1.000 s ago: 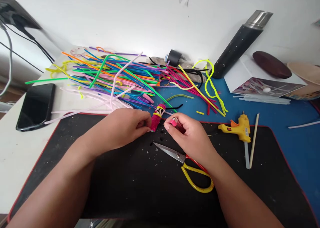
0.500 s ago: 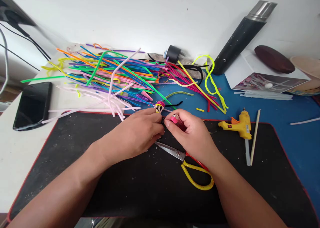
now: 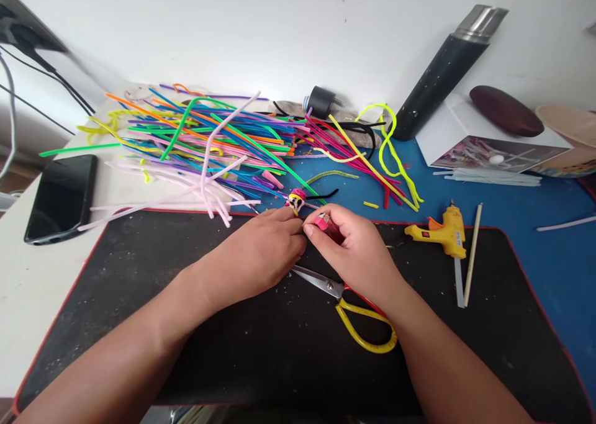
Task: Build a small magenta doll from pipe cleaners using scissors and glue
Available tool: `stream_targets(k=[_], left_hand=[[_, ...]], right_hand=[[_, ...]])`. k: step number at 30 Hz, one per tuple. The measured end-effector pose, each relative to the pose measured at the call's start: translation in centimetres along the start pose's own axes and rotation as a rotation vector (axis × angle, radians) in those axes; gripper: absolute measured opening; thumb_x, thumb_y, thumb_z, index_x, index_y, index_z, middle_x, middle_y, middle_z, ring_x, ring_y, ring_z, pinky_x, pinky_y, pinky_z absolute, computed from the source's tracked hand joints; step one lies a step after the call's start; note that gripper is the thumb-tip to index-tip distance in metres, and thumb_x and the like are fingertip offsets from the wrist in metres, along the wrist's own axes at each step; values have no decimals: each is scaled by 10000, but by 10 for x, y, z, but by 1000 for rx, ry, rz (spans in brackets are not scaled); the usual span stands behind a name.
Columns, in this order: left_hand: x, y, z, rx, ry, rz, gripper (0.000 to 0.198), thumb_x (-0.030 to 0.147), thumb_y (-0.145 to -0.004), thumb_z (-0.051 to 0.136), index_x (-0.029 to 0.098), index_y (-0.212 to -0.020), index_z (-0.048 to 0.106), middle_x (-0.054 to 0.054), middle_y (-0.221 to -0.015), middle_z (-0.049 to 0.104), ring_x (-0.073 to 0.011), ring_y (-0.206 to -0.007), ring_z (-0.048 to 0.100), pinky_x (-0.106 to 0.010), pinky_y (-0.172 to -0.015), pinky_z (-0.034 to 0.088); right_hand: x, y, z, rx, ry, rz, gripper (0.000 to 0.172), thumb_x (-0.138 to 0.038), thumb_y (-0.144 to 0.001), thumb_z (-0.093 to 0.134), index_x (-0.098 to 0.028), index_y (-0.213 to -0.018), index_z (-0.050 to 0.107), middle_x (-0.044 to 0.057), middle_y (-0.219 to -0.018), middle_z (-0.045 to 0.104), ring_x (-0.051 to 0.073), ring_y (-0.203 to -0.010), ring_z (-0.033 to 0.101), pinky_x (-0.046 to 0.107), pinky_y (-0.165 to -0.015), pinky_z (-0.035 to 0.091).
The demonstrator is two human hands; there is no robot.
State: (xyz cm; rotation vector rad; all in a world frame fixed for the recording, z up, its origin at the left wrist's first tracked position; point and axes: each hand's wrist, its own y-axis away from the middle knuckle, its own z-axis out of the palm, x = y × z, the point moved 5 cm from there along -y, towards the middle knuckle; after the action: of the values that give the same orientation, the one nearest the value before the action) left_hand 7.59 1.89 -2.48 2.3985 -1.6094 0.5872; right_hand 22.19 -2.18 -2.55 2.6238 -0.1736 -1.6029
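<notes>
My left hand point(image 3: 265, 247) is closed, its fingertips curled out of sight. From behind its fingers a small pink, yellow and black-patterned figure point(image 3: 295, 198), seemingly of pipe cleaner, sticks up. My right hand point(image 3: 351, 241) is closed too, thumb and forefinger pinched against the left fingertips. What lies in that pinch is hidden. A small pink piece with a whitish end point(image 3: 321, 220) shows within the right fingers. Just below both hands, scissors point(image 3: 330, 285) with red and yellow handles lie on the black mat point(image 3: 261, 362), partly under the right wrist.
Behind the hands spreads a heap of coloured pipe cleaners point(image 3: 209, 138). A yellow glue gun point(image 3: 449, 233) and a thin stick point(image 3: 474, 256) are at right. A phone point(image 3: 63, 197) lies left. A black flask point(image 3: 447, 73) leans by a white box point(image 3: 493, 138).
Both hands stay together in nearly the same place, with only slight finger movement. The left fingers have closed in a little toward the right pinch. The view has shifted slightly.
</notes>
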Motion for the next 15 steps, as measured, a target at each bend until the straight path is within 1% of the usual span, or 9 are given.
stream_targets(k=[3,6,7,9,10,11,13,15], left_hand=[[2,0,-4,-25,31,13,212,159,-1041,581,201,-945,765,-100,-984,745,-278,-1031,660,-427,-1012,537],[-6,8,-19,-25,100,-3,200,191,-1039,589,213,-912,742,-68,-945,723,-250,-968,646,-376,-928,520],[-12,12,-27,-1,126,-35,191,210,-1037,588,222,-924,741,-52,-923,719,-234,-920,642,-352,-864,509],[-32,22,-43,77,128,-191,174,247,-1017,589,227,-915,727,-35,-882,713,-219,-844,638,-327,-765,475],[-42,27,-49,105,105,-270,161,274,-992,608,233,-892,727,-28,-860,718,-218,-809,634,-327,-745,459],[-51,32,-52,98,69,-355,147,286,-967,619,239,-878,726,-23,-848,728,-220,-781,633,-327,-723,442],[-65,38,-51,22,-15,-511,140,295,-916,636,253,-807,714,-17,-784,733,-227,-712,626,-329,-657,392],[-68,39,-46,-62,-49,-583,142,295,-904,625,265,-789,702,-6,-756,737,-230,-676,629,-332,-627,360]], right_hand=[[-1,0,0,-2,-3,-4,123,-328,-1004,649,-231,-980,721,15,-872,736,197,-775,661,287,-682,498],[-1,-1,-1,2,-5,8,119,-327,-993,653,-231,-964,716,5,-824,710,185,-723,630,281,-642,475],[-1,-1,-2,7,-8,12,122,-331,-992,654,-230,-957,715,0,-799,693,179,-697,612,278,-622,461],[-1,0,-3,14,-23,16,130,-340,-991,659,-230,-948,712,-6,-770,670,171,-666,592,273,-597,444],[-1,0,-3,13,-33,19,131,-342,-991,662,-230,-946,712,-5,-770,668,171,-664,595,271,-593,443],[-1,0,-3,9,-39,24,130,-342,-990,665,-230,-944,712,-4,-773,668,171,-665,599,270,-592,444],[0,0,-1,0,-38,33,129,-341,-990,666,-230,-944,713,-2,-782,669,173,-666,601,271,-593,449],[1,1,0,-7,-21,38,134,-346,-990,663,-232,-942,714,-5,-774,658,170,-654,586,272,-589,448]])
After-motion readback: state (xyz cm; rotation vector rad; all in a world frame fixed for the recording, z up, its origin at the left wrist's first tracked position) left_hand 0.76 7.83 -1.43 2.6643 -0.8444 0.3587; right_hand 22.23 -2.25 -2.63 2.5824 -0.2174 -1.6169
